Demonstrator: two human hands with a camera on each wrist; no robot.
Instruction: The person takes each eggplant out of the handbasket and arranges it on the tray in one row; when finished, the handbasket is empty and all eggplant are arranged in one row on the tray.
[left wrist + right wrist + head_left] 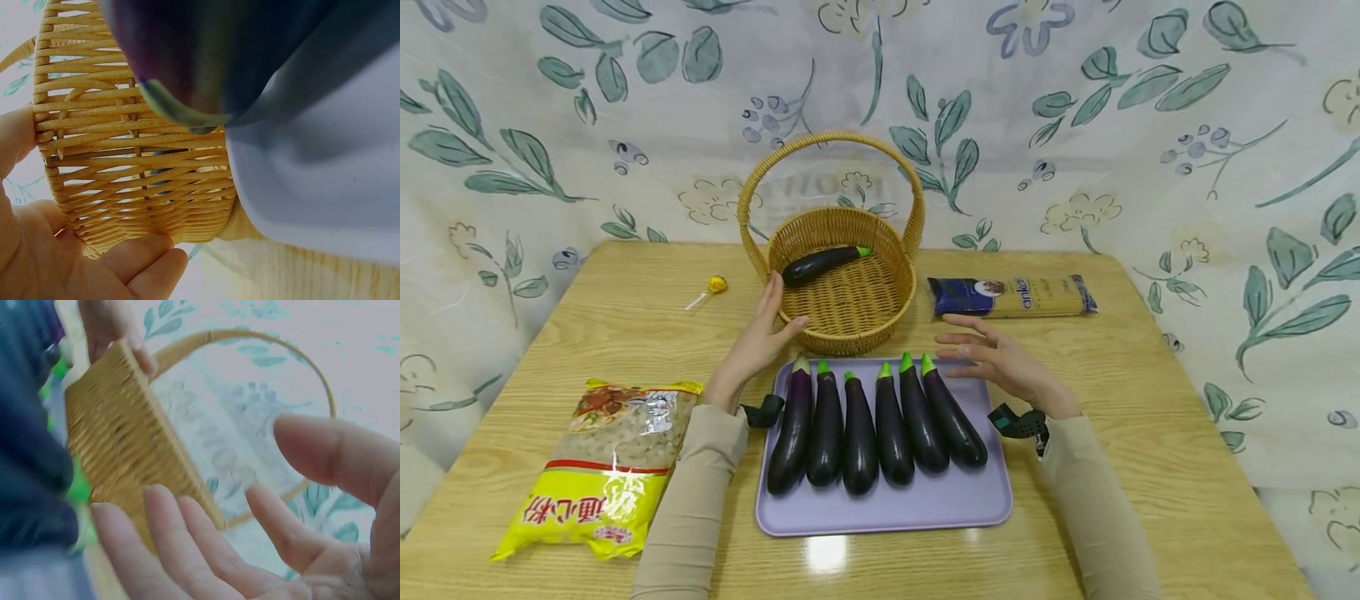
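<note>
A wicker basket with a tall arched handle stands at the back of the table, one eggplant lying inside. My left hand holds the basket at its left front side, thumb at the rim and fingers along the woven wall. Several dark eggplants lie side by side on a lilac tray, green stem ends towards the basket. Just right of those stem ends hovers my right hand, fingers spread apart and holding nothing. In the right wrist view its fingers overlap the basket's wall.
Left of the tray lies a yellow bag of pasta, partly behind the left sleeve. A yellow lollipop is left of the basket. At the back right lies a long pasta packet. A floral cloth hangs behind the table.
</note>
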